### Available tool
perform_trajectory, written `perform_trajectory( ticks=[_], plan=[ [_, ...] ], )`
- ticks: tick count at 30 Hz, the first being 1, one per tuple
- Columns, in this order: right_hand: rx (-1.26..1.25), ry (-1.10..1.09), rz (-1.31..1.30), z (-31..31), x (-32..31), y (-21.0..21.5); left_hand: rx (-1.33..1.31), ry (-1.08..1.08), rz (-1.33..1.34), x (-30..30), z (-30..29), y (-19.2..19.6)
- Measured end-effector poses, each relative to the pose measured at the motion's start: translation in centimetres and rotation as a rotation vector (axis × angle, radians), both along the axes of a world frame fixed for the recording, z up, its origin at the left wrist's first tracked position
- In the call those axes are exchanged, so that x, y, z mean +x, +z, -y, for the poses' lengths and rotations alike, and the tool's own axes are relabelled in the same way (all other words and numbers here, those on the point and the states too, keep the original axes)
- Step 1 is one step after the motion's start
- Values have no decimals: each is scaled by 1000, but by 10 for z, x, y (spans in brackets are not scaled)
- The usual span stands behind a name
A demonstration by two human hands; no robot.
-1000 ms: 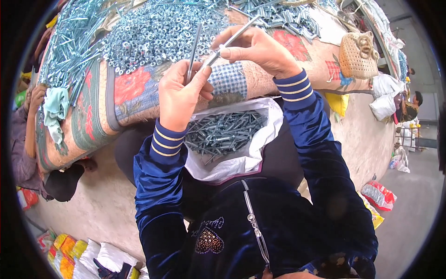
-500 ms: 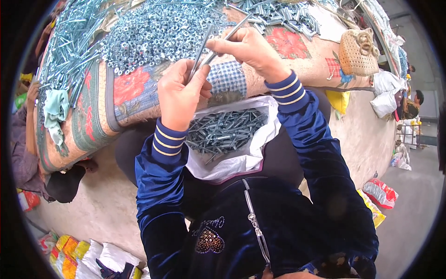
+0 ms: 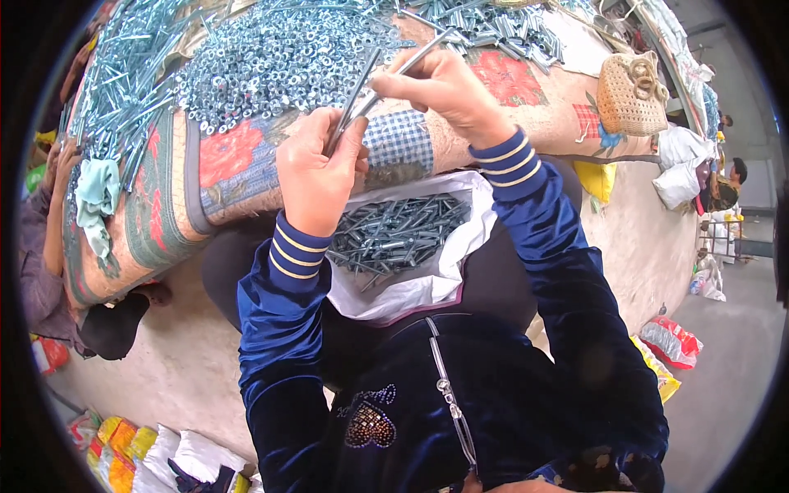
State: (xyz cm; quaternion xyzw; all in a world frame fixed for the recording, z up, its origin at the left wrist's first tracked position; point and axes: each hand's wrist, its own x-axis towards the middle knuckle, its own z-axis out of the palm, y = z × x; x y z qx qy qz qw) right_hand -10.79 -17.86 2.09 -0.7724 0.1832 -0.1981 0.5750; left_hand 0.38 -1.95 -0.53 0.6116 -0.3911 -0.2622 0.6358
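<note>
My left hand (image 3: pixel 316 168) is closed on a thin metal rod (image 3: pixel 359 86) that slants up out of its fingers. My right hand (image 3: pixel 448 90) pinches a second metal rod (image 3: pixel 426 49), whose lower end meets the left fingertips. Both hands hover over the near edge of a padded patchwork cover (image 3: pixel 403 140). Below them, an open white sack (image 3: pixel 448 283) on my lap holds many short metal bolt-like pieces (image 3: pixel 394 234). Beyond the hands lies a wide heap of hex nuts (image 3: pixel 263 66).
Long metal rods (image 3: pixel 131 90) are heaped at the left, beside a pale green cloth (image 3: pixel 99 197). Metal tubes (image 3: pixel 509 37) lie at the far right, near a woven bag (image 3: pixel 629 94). Another person's hand (image 3: pixel 62 168) rests at the left edge. Colourful sacks (image 3: pixel 119 448) stand on the floor.
Both hands stay close together with the rods, shifting only slightly. At the left edge, the other person's hands have moved a little nearer the rod heap.
</note>
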Motion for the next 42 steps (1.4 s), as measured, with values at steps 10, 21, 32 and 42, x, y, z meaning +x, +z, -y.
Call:
perform_trajectory(
  ticks=[10,21,32,42],
  plan=[
    [-43,-37,-100,1,1,-1,1,19,67,-2,0,-1],
    [-107,-55,-242,11,3,-2,16,-59,-213,1,1,-1],
    [137,-215,379,3,12,-6,7,-66,-270,1,1,-1],
    [257,-46,331,0,3,1,34,-65,-267,2,-1,1]
  ],
)
